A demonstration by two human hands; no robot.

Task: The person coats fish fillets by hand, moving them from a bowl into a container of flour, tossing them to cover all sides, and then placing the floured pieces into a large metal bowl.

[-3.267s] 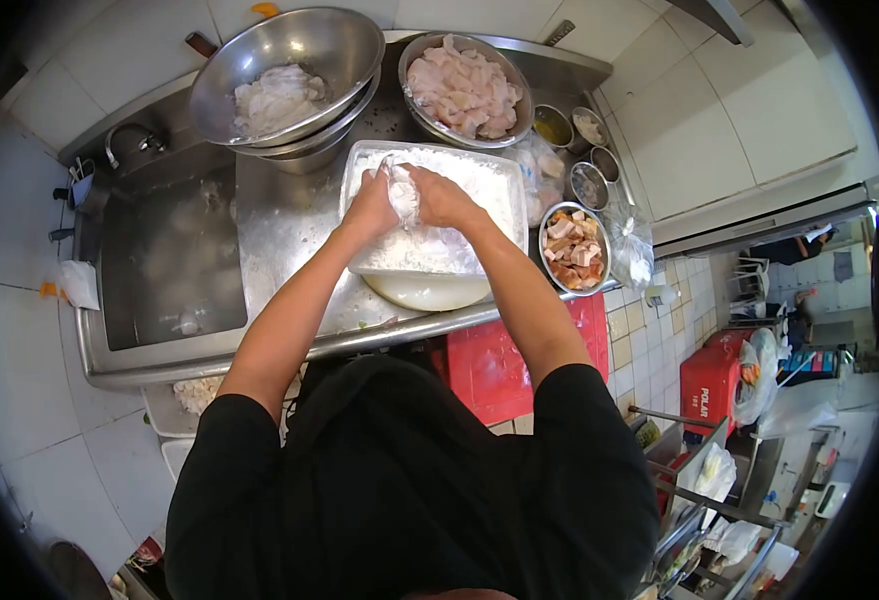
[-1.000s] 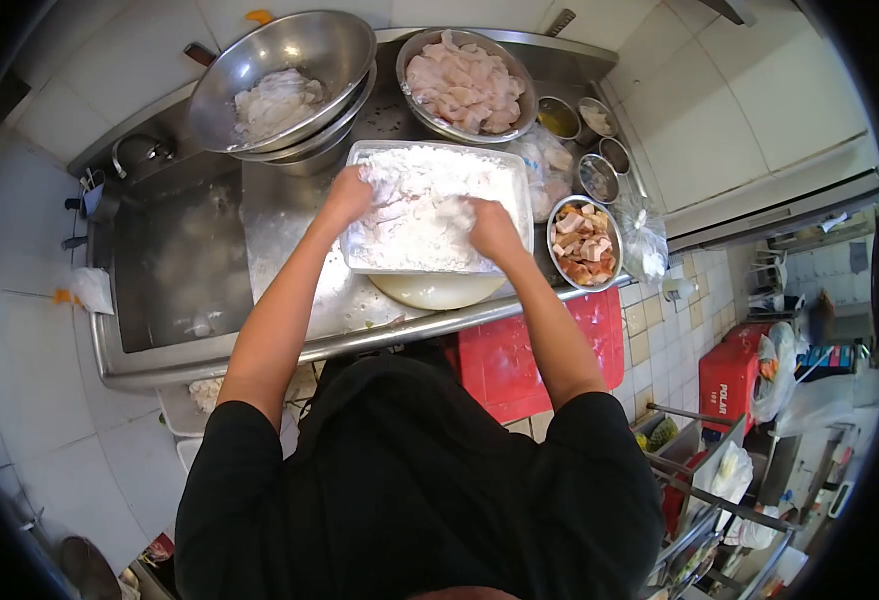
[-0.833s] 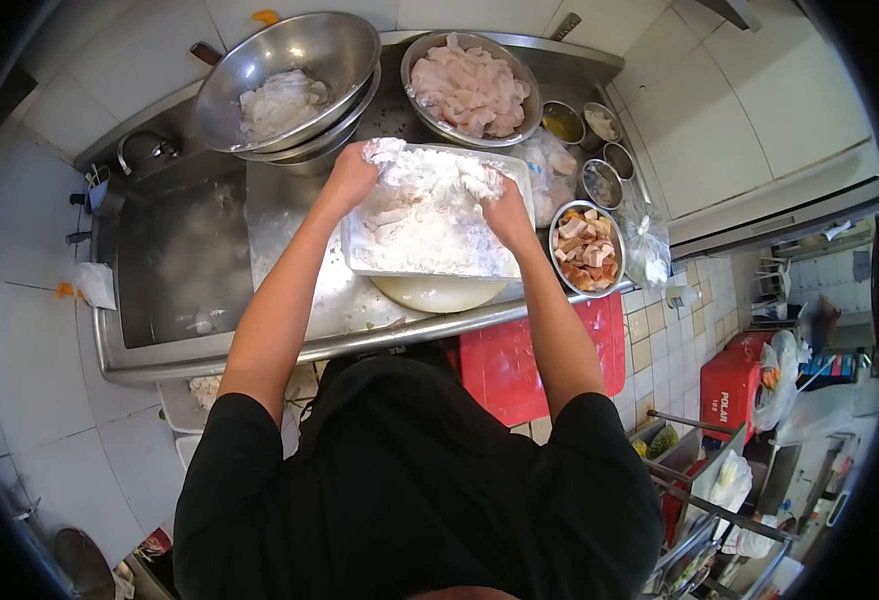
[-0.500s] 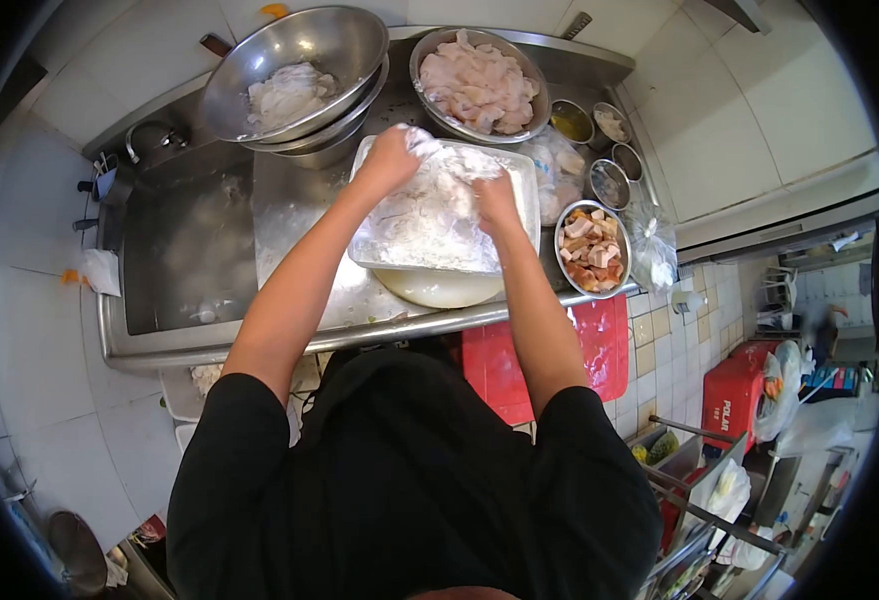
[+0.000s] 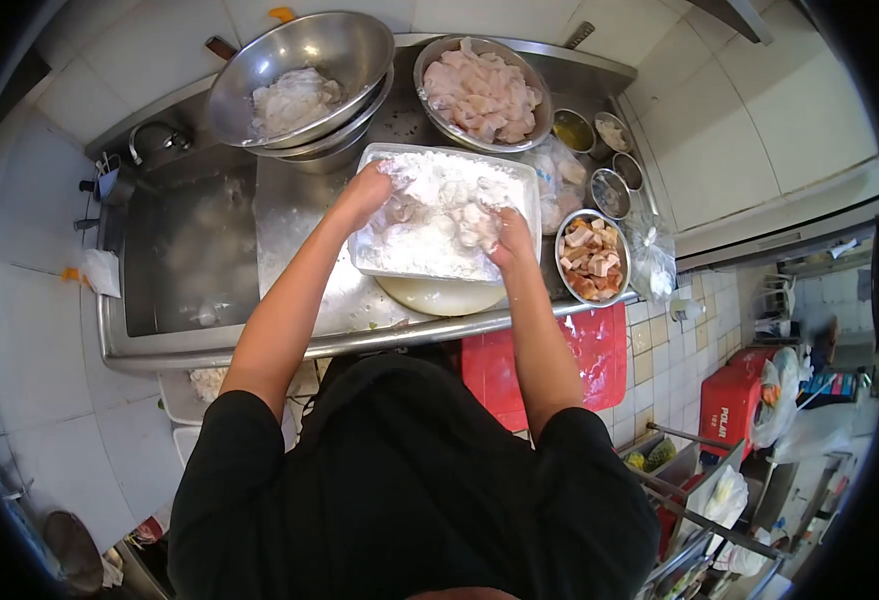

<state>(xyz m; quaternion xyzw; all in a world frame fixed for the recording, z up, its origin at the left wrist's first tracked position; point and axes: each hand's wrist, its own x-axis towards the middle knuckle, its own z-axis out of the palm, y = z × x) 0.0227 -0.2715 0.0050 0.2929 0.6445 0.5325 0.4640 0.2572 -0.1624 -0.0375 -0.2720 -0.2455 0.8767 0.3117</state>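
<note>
A white rectangular tray (image 5: 443, 275) of flour (image 5: 414, 245) sits in front of me, with pale meat pieces coated in the flour. My left hand (image 5: 367, 190) is over the tray's left side, its fingertips whitened and partly hidden in flour. At the right side, my right hand (image 5: 511, 240) has its fingers curled against a floured meat piece (image 5: 476, 226). Under the tray's front edge shows a round cream-coloured board or lid (image 5: 441, 297). Behind it stands a steel bowl (image 5: 544, 118) of raw pale meat (image 5: 483, 92).
Stacked steel bowls (image 5: 229, 105) stand back left, beside the sink (image 5: 184, 240). To the right are a bowl of browner meat chunks (image 5: 591, 260), small steel containers (image 5: 609, 192) and plastic bags (image 5: 651, 255). A red lid or board (image 5: 594, 365) is below the counter edge.
Both hands have come down lower in the tray. My left hand has moved left, away from the raised floury clump, and my right hand has shifted slightly toward me.
</note>
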